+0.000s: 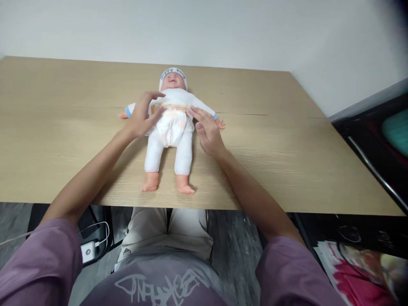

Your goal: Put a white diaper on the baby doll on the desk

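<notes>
A baby doll point(153, 153) lies on its back on the wooden table, head toward the wall, feet toward me. It wears white clothes with blue cuffs and a white hat point(173, 71) with blue lettering. Around its hips is a diaper point(172, 129) with an orange patterned band at the waist. My left hand point(143, 114) is at the left side of the diaper's waist, fingers apart and curved over the doll's belly. On the other side my right hand point(206, 129) has its fingers stretched out, tips at the diaper's right edge. Whether the fingertips press on it is unclear.
The wooden table point(270, 161) reaches back to a white wall point(223, 34). At the right edge stands a dark object with a metal bar point(376, 170). Below the table are a white charger point(88, 251) with a cable and a red cloth-like item point(360, 280).
</notes>
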{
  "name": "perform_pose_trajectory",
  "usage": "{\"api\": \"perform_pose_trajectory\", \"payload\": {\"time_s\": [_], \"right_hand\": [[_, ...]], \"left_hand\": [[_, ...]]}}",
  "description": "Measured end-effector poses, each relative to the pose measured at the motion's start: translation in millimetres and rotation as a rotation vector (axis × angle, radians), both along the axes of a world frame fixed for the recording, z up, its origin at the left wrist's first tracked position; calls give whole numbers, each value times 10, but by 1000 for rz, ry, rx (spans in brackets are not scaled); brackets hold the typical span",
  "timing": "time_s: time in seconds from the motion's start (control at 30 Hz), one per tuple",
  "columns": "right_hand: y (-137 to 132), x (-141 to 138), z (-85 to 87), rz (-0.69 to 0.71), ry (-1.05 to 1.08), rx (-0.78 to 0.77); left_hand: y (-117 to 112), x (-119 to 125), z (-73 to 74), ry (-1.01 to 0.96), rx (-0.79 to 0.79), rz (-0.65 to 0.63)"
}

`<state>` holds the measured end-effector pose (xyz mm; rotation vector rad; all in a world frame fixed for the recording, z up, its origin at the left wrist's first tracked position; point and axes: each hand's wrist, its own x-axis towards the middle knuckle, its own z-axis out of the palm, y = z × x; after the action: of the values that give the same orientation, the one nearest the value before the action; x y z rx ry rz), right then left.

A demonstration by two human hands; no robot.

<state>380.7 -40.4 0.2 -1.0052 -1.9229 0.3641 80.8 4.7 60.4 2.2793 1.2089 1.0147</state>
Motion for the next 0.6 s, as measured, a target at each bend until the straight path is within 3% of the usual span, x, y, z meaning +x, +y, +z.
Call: {"api": "perform_pose_trajectory", "payload": {"time_s": [0.13, 0.23, 0.43, 0.53, 0.6], "right_hand": [[-61, -94, 104, -117, 104, 50], [-57, -278, 293, -116, 118, 22], [310, -803, 663, 112, -161, -16], [588, -978, 655, 184, -230, -65], [723, -1026, 609, 200, -246, -97]], "left_hand": [[-48, -544, -342, 58, -44, 225], [-71, -763, -492, 157, -123, 288], [-60, -790, -512, 278, -224, 291], [-50, -793, -502, 183, -301, 294], [-26, -805, -486, -4, -372, 289]]}}
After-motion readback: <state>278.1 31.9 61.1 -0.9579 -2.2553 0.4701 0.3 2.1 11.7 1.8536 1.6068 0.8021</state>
